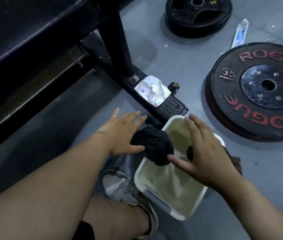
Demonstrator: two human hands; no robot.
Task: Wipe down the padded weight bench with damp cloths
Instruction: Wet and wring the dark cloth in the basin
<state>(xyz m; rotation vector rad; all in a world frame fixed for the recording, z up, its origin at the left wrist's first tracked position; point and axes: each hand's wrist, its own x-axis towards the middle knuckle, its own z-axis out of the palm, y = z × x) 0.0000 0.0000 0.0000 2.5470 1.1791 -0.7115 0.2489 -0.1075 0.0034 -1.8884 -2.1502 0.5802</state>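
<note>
The black padded weight bench (16,32) fills the upper left, and its dark steel frame (114,44) runs down to a floor foot. A white tub (196,203) of greenish water sits on the floor below the foot. A bunched black cloth (153,144) hangs over the tub's left rim. My left hand (120,134) presses its left side with fingers spread and thumb under it. My right hand (204,149) hovers over the water, its thumb against the cloth and a dark piece showing under the palm.
A crumpled white wrapper (153,90) lies on the bench foot. A large Rogue 55 plate (258,90) lies flat at right, a smaller black plate (198,14) at top. A white-blue packet (240,33) lies between them. My shoe (120,187) stands beside the tub.
</note>
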